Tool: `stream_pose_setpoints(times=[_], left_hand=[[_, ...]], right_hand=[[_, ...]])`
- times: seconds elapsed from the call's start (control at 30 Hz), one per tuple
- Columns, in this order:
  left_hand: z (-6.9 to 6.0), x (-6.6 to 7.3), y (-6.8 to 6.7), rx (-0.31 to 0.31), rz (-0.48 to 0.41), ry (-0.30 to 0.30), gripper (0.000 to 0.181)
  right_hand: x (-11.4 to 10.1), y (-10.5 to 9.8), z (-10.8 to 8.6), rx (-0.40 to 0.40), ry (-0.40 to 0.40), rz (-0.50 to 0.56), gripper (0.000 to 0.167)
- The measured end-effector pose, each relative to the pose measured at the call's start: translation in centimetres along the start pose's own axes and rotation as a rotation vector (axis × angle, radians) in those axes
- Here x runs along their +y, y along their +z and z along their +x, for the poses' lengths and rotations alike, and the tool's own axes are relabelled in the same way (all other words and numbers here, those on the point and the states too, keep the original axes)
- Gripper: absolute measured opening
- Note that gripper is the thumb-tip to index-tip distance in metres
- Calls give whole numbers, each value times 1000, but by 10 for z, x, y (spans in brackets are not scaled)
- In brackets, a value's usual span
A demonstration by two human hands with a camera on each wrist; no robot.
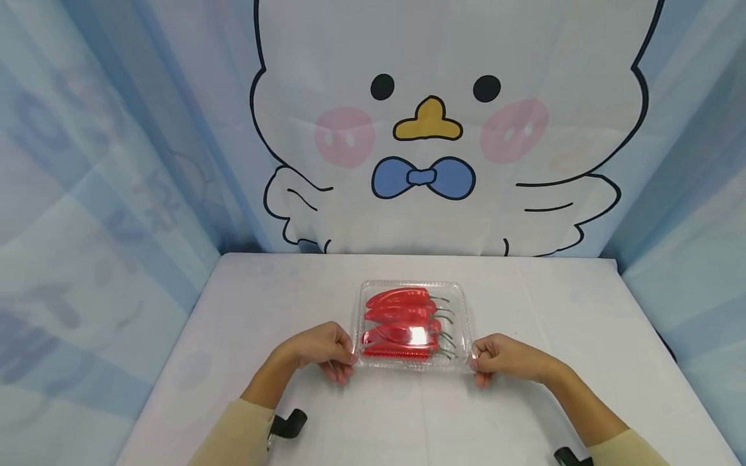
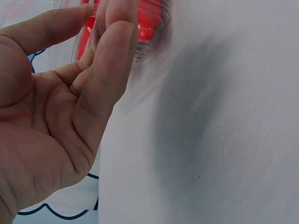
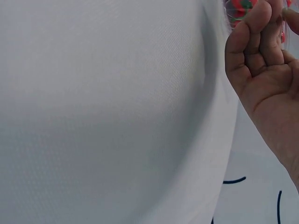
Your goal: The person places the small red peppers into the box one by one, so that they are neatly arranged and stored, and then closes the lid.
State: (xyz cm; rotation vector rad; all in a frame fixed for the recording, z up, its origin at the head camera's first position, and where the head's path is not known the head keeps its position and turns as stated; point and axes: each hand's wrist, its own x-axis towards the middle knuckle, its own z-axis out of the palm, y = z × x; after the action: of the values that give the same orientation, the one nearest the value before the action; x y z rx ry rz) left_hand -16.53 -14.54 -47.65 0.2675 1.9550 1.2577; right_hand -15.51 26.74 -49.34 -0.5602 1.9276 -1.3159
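Observation:
A clear plastic clamshell box (image 1: pixel 460 304) with its lid down sits in the middle of the table. Inside lie several red chili peppers (image 1: pixel 402 315), their green stems toward the right. The left hand (image 1: pixel 326 349) pinches the box's near left corner between thumb and fingers. At the near right corner, the right hand (image 1: pixel 504 359) pinches the rim. In the left wrist view, the left thumb and fingertips meet at the box edge, red peppers (image 2: pixel 148 18) showing behind. The right wrist view has the right hand (image 3: pixel 275 88) at its upper right, with part of the box behind the fingers.
A white cloth covers the table (image 1: pixel 262 291). Behind it hangs a backdrop (image 1: pixel 431 220) with a cartoon bird, and blue patterned curtains (image 1: pixel 105 226) stand on both sides. Black straps with mounts (image 1: pixel 289 424) are on the wrists.

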Motion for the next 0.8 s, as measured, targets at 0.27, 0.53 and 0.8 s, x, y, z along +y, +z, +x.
stream_pose_setpoints(times=[0.27, 0.53, 0.8], left_hand=[[0, 2, 5, 23, 38, -19, 21], [1, 0, 4, 22, 45, -19, 25], [2, -2, 3, 27, 17, 0, 23]], right_hand=[[2, 1, 0, -3, 6, 10, 24], [2, 0, 1, -4, 11, 7, 25], [2, 0, 2, -9, 10, 9, 24]])
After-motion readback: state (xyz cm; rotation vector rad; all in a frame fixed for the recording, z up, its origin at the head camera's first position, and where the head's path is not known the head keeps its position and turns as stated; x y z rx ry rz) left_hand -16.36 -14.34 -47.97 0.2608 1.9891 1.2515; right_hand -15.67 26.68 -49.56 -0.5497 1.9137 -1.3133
